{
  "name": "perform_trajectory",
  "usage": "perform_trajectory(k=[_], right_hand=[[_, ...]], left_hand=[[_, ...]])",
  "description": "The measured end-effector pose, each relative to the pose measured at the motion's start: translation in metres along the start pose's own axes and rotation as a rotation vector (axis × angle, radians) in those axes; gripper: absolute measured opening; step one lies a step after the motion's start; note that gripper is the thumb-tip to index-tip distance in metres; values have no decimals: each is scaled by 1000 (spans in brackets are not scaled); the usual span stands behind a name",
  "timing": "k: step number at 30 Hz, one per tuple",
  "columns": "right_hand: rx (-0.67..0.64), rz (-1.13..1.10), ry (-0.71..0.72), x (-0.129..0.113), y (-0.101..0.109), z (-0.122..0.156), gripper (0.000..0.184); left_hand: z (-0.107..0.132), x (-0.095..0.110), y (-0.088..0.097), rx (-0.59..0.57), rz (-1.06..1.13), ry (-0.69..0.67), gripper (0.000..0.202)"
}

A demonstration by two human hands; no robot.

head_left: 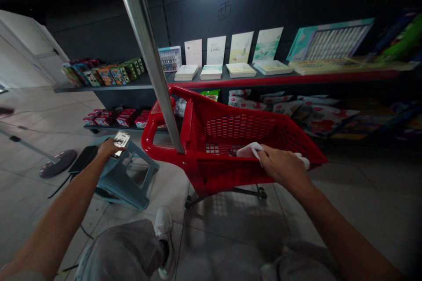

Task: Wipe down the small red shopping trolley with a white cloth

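My left hand reaches over a blue-grey plastic stool. Its fingers are closed on what looks like a phone, whose bright face is blurred out. A flat black case-like object with a strap or cord lies on the stool, beside my wrist. My right hand grips a white cloth against the near rim of a red plastic shopping cart. Part of the cloth hangs inside the basket, and a bit shows beyond my knuckles.
A metal pole rises in front of the cart handle. Behind stands a dark shelf with upright booklets, small boxes and snack bags. A round stand base rests on the tiled floor at left.
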State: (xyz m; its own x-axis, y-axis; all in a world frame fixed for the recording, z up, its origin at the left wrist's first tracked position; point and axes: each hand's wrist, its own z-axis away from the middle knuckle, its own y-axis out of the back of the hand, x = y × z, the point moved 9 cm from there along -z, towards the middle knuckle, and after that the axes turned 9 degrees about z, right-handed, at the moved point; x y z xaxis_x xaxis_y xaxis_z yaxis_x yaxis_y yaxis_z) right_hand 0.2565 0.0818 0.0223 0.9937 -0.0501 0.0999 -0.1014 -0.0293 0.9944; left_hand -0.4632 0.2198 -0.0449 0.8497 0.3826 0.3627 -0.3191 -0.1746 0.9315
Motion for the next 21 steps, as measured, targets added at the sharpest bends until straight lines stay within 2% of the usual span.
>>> perform_trajectory(k=[3, 5, 8, 12, 14, 16, 18, 21], right_hand=[[51, -9, -21, 2, 1, 1, 49], [65, -15, -23, 3, 2, 2, 48], [45, -23, -13, 6, 0, 2, 47], [115, -106, 45, -2, 6, 8, 44], [215, -199, 120, -22, 17, 17, 41], [360, -317, 239, -53, 34, 33, 40], [506, -430, 390, -87, 53, 51, 43], [591, -501, 502, -120, 65, 65, 46]], left_hand=[[7, 8, -2, -18, -50, 14, 67], [15, 19, 1, 19, 48, -3, 57], [37, 25, 6, 79, 433, 90, 46], [75, 44, -5, -35, 1091, 162, 38], [95, 54, -2, -22, 1278, 178, 39], [117, 65, 3, -9, 1380, 195, 40], [142, 82, 3, -92, 1440, 210, 37], [188, 112, 0, -258, 1542, 218, 37]])
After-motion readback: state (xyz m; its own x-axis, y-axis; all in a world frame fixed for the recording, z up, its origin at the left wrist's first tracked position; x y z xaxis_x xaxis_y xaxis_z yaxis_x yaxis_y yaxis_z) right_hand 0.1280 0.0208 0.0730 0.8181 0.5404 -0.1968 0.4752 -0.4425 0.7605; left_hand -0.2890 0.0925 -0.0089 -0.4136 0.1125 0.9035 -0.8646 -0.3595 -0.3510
